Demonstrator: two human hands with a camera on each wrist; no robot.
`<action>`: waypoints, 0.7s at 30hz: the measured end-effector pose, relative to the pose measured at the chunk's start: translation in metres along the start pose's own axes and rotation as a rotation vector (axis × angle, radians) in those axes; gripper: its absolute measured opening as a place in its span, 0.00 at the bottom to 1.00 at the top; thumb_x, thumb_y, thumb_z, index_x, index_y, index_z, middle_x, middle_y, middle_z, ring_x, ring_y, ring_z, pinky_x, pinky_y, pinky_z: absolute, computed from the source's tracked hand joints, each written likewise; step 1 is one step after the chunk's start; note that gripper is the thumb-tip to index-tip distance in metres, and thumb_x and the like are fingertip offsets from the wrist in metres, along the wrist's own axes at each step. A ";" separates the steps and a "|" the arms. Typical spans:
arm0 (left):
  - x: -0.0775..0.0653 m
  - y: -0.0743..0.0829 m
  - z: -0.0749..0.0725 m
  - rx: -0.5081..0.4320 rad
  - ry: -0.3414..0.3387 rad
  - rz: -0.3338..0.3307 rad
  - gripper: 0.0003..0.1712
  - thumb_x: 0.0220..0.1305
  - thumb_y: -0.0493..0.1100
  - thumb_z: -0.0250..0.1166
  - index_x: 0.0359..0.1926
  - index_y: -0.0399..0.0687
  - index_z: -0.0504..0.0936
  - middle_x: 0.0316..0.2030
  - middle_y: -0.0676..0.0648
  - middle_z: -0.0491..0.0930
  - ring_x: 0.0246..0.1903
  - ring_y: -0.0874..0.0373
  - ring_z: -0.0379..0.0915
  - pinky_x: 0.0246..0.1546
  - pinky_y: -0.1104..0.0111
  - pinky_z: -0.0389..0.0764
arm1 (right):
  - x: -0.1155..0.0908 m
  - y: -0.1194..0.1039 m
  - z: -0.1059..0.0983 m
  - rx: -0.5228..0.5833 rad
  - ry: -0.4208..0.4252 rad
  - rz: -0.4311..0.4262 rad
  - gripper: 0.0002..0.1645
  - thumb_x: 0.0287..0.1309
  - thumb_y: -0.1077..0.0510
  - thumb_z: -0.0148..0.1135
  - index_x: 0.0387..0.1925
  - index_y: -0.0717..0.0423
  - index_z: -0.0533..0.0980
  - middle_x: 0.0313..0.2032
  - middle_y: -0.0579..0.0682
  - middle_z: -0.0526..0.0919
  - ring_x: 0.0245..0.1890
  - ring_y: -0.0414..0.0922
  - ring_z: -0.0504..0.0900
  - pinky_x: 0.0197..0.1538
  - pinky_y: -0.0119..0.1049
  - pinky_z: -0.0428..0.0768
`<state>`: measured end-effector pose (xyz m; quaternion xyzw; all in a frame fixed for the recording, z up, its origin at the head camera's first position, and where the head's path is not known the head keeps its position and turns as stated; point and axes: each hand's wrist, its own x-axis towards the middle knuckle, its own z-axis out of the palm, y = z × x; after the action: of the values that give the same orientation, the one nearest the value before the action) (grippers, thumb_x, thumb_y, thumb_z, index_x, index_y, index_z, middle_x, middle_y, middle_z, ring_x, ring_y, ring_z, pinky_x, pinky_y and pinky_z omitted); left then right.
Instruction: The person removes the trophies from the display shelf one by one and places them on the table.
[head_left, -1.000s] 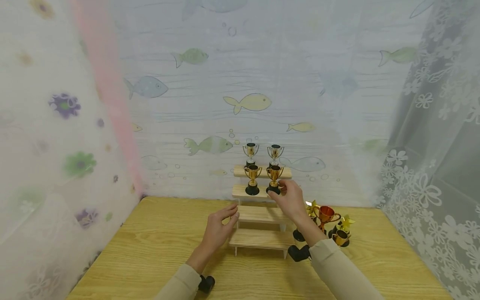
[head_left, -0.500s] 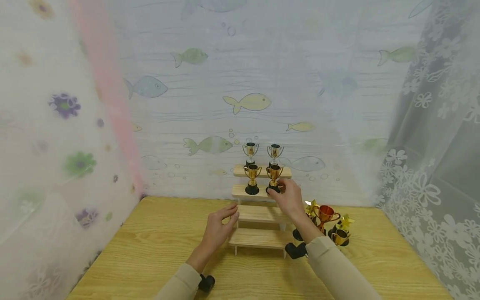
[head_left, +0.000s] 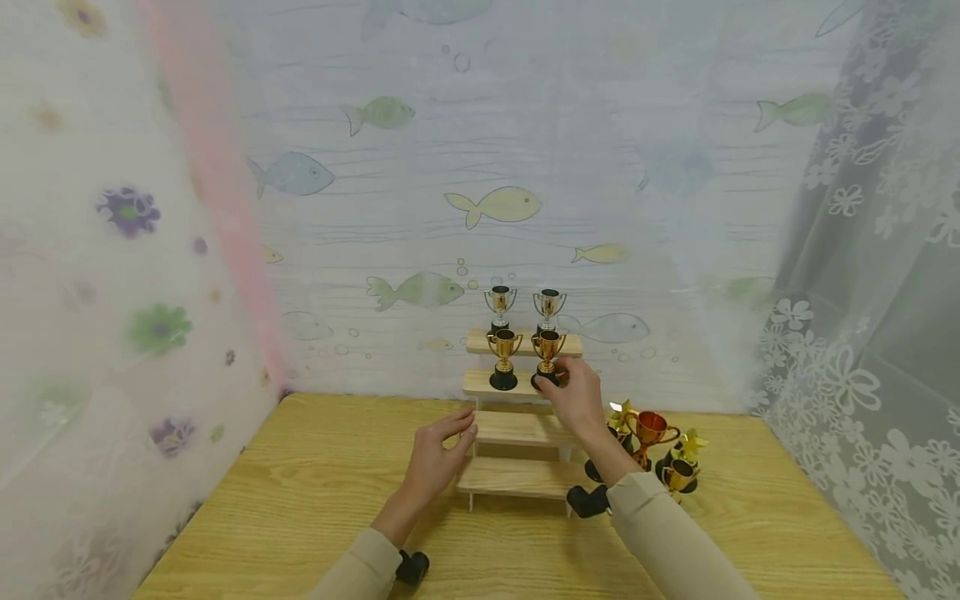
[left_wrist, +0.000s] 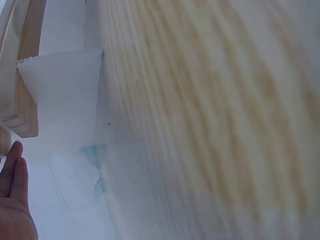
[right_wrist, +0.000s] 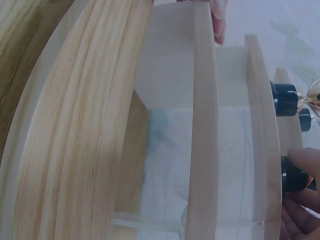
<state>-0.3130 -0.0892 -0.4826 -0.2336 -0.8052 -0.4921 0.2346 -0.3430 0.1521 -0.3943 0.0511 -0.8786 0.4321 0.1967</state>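
A tiered wooden shelf stand (head_left: 517, 475) stands on the table. On its second tier from the top, my right hand (head_left: 579, 400) pinches the black base of a gold trophy cup (head_left: 550, 343) between thumb and fingers. The right wrist view shows that black base (right_wrist: 294, 177) against the tier. A matching gold trophy cup (head_left: 504, 350) stands upright to its left. Two silver-and-gold trophy cups (head_left: 500, 300) occupy the top tier. My left hand (head_left: 437, 450) has its fingers extended at the stand's left side; in the left wrist view its fingertips (left_wrist: 17, 150) lie by a board's end.
Right of the stand are a red trophy cup (head_left: 651, 427), a small gold cup (head_left: 680, 473) and gold star trophies (head_left: 692, 446), partly behind my right forearm. Black wrist cameras (head_left: 588, 502) sit on both wrists. A fish-printed curtain (head_left: 495, 167) hangs behind the table.
My right wrist and forearm have shifted slightly left, while the fingers stay on the gold trophy cup's base. The left hand and the trophies look unchanged.
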 end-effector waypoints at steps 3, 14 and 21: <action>0.000 -0.001 0.000 -0.001 0.003 0.010 0.18 0.74 0.43 0.64 0.57 0.36 0.85 0.60 0.39 0.81 0.60 0.44 0.79 0.55 0.50 0.82 | 0.000 0.000 0.000 0.001 0.004 0.005 0.25 0.65 0.55 0.70 0.57 0.67 0.78 0.50 0.62 0.81 0.46 0.56 0.79 0.49 0.52 0.80; 0.000 -0.002 0.001 -0.002 0.005 0.011 0.18 0.74 0.43 0.64 0.57 0.36 0.85 0.60 0.39 0.81 0.60 0.43 0.78 0.56 0.49 0.81 | -0.002 -0.003 -0.002 -0.017 0.004 0.008 0.26 0.65 0.55 0.70 0.58 0.67 0.78 0.52 0.63 0.81 0.48 0.57 0.80 0.50 0.53 0.81; 0.000 -0.002 0.001 -0.002 0.010 0.014 0.18 0.74 0.43 0.65 0.57 0.36 0.85 0.60 0.39 0.81 0.60 0.43 0.79 0.56 0.49 0.81 | -0.006 -0.005 -0.006 -0.005 0.008 0.001 0.26 0.64 0.55 0.71 0.58 0.67 0.78 0.52 0.62 0.80 0.49 0.57 0.80 0.50 0.53 0.82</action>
<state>-0.3146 -0.0891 -0.4848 -0.2371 -0.8020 -0.4922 0.2417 -0.3348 0.1531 -0.3896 0.0484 -0.8789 0.4302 0.2001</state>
